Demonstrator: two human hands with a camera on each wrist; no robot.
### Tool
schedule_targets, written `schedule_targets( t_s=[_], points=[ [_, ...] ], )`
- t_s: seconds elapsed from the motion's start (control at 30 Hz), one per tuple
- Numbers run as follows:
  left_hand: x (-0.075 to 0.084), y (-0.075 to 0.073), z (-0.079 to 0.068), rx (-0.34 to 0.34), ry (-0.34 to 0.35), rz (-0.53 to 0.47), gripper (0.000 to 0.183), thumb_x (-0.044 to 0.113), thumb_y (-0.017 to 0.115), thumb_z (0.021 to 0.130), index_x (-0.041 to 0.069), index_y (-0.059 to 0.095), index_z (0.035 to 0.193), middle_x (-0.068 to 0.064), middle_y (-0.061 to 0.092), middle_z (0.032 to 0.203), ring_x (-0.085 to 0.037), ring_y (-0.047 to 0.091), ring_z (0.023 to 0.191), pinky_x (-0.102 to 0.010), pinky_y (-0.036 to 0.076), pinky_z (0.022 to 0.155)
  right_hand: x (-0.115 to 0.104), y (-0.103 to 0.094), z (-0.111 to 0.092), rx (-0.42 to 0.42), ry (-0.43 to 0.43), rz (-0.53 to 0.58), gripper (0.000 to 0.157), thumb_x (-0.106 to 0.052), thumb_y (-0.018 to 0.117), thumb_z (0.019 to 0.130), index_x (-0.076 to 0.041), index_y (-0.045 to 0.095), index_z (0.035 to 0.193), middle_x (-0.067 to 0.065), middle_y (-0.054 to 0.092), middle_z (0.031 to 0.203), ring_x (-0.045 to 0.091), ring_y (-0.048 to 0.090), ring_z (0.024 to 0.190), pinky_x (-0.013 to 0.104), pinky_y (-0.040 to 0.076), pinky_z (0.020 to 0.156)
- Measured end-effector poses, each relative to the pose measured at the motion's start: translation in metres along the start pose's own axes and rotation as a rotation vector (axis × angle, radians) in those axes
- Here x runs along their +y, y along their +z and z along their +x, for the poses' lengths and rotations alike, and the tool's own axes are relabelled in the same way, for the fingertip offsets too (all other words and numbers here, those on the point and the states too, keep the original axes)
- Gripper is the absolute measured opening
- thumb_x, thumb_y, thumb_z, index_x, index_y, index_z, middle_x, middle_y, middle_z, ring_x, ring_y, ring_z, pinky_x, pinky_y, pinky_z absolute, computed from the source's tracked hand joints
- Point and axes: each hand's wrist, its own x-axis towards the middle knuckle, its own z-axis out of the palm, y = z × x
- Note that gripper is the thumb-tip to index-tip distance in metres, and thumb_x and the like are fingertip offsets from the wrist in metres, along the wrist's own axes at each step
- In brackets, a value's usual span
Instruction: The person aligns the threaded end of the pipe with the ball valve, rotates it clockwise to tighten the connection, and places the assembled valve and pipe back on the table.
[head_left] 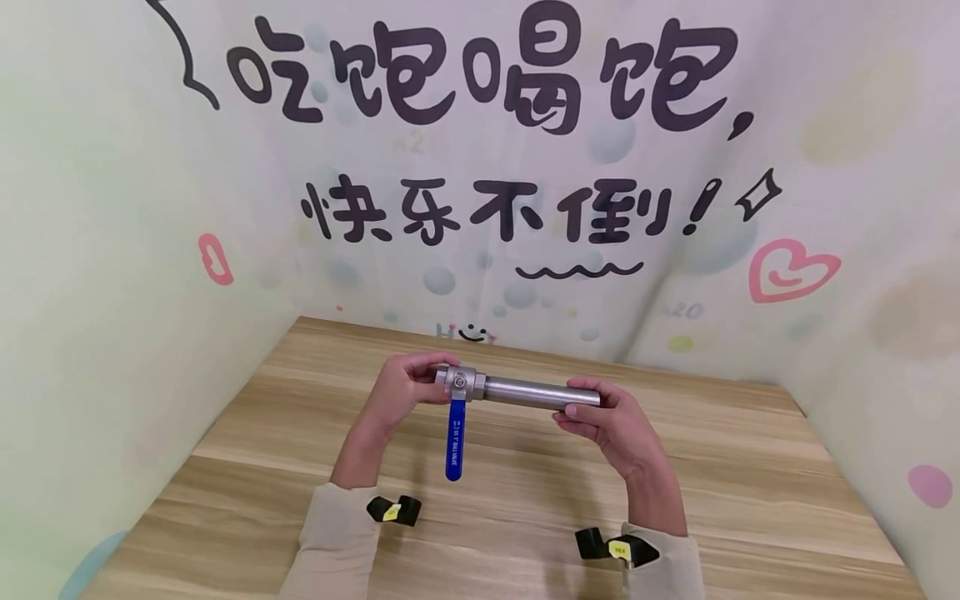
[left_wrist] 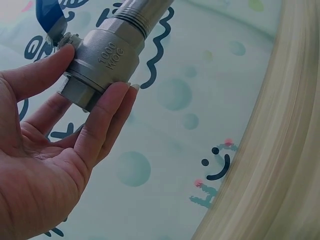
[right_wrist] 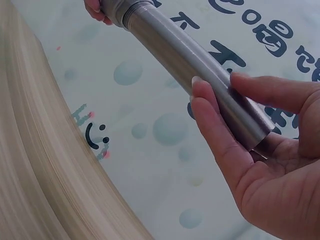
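A steel ball valve (head_left: 465, 382) with a blue lever handle (head_left: 455, 442) is held up above the table, its lever hanging toward the person. My left hand (head_left: 401, 387) grips the valve body by its left end; in the left wrist view the thumb and fingers pinch it beside the raised "1000 WOG" lettering. A smooth steel pipe (head_left: 528, 392) runs out of the valve's right end, with some thread showing at the joint in the left wrist view. Near the pipe's free end, my right hand (right_wrist: 270, 160) holds it between thumb and fingers.
Below the hands lies a wood-grain table (head_left: 480, 517). A pale printed curtain (head_left: 420, 283) with dark lettering stands along its back and sides. Each sleeve carries a black wrist mount, one on the left (head_left: 393, 509) and another on the right (head_left: 617, 547).
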Motion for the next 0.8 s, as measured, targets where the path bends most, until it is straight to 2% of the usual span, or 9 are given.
schedule_targets(
  t_s=[0.37,0.57,0.8],
  points=[
    [0.0002,-0.0008,-0.0006,0.006,0.009,0.0,0.039,-0.01,0.072,0.076,-0.011,0.064,0.115,-0.025,0.065,0.108,-0.021,0.065,0.087,-0.034,0.059,0.073,0.0019,0.0,0.0013,0.0,0.005,0.006,0.026,0.006,0.061,0.09,0.001,0.059,0.115,0.01,0.063,0.097,0.021,0.072,0.079,0.035,0.058,0.079],
    [-0.0001,-0.0009,-0.001,0.001,0.008,-0.009,0.039,-0.009,0.071,0.077,-0.01,0.064,0.115,-0.026,0.065,0.109,-0.021,0.064,0.088,-0.034,0.059,0.073,0.0006,0.0015,0.0014,0.032,0.026,-0.031,0.021,0.0,0.064,0.091,-0.004,0.061,0.111,0.011,0.061,0.098,0.018,0.071,0.076,0.033,0.059,0.077],
    [-0.002,-0.0017,-0.0006,-0.002,0.013,-0.004,0.04,-0.008,0.072,0.077,-0.011,0.063,0.116,-0.025,0.065,0.109,-0.021,0.065,0.088,-0.034,0.059,0.073,0.0002,0.0036,0.0016,0.068,0.041,-0.043,0.018,-0.004,0.064,0.092,-0.003,0.062,0.109,0.011,0.062,0.099,0.018,0.071,0.075,0.033,0.059,0.077]
  ],
)
